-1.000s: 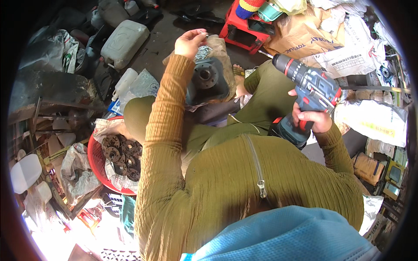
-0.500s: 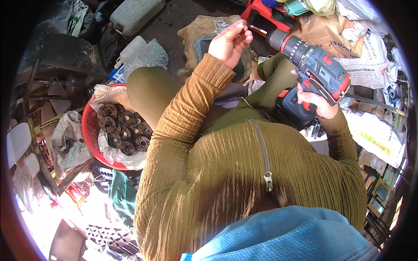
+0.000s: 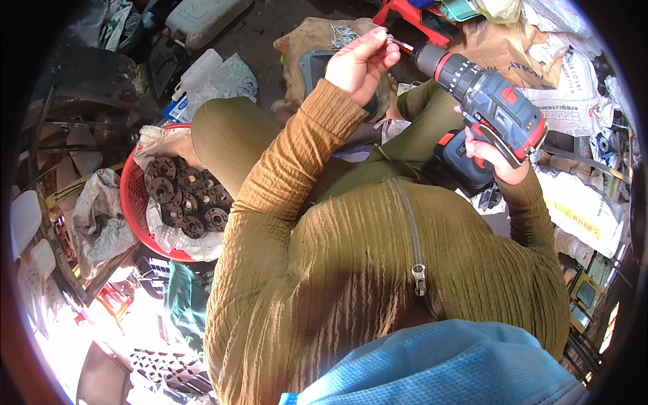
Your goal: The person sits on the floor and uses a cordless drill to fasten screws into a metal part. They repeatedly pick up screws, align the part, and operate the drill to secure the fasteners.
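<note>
Olive-brown vertically crinkled top (image 3: 351,263), long wrinkled sleeves (image 3: 270,179), front zip (image 3: 411,226), metal pull (image 3: 419,275), olive ribbed trousers (image 3: 226,135), blue textured face mask (image 3: 432,361)

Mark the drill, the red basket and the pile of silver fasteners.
Drill (image 3: 503,111): head view, on its motor housing.
Red basket (image 3: 134,208): head view, on its left wall.
Pile of silver fasteners (image 3: 343,36): head view, mid-pile.
</note>
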Action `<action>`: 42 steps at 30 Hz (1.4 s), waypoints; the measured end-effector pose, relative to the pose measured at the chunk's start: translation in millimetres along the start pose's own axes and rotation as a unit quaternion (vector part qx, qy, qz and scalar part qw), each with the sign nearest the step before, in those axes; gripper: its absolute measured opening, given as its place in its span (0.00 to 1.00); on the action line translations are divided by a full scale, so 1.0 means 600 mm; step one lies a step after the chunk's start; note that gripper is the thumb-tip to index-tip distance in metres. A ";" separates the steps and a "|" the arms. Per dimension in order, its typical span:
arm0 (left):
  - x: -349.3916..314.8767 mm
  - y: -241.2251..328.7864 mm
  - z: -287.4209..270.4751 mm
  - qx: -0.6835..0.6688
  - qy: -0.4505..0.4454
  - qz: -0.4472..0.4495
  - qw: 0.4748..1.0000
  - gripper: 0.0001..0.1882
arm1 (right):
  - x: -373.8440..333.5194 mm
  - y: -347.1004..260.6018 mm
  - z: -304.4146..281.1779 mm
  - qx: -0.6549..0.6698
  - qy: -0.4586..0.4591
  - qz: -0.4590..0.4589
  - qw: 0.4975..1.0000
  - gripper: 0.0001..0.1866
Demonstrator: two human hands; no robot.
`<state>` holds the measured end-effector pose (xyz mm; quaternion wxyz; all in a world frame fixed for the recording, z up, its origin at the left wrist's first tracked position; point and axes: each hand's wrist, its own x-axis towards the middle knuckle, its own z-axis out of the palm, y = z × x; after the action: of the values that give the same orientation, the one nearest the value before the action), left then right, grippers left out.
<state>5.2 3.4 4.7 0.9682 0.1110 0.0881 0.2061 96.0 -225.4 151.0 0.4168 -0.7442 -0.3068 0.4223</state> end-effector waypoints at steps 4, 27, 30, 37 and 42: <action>0.015 -0.009 -0.028 0.021 0.058 0.011 0.998 0.08 | 0.004 -0.015 -0.009 -0.035 -0.013 0.019 0.999 0.30; 0.067 -0.015 -0.169 0.783 0.022 0.268 0.561 0.18 | 0.158 -0.033 -0.056 -0.063 -0.116 0.170 0.977 0.24; 0.064 -0.002 -0.143 0.788 0.013 0.266 0.555 0.18 | 0.159 -0.040 -0.056 -0.066 -0.118 0.177 0.975 0.24; 0.019 0.066 -0.077 0.915 -0.054 0.051 0.397 0.53 | 0.160 -0.044 -0.060 -0.095 -0.119 0.182 0.971 0.25; 0.022 -0.009 -0.134 0.958 0.033 0.013 0.286 0.63 | 0.183 -0.026 -0.063 -0.110 -0.114 0.205 0.966 0.25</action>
<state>1.8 18.4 -75.3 0.1649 0.9532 0.2533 -0.0088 177.6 -143.3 135.1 0.1990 -0.7793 -0.2382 0.5444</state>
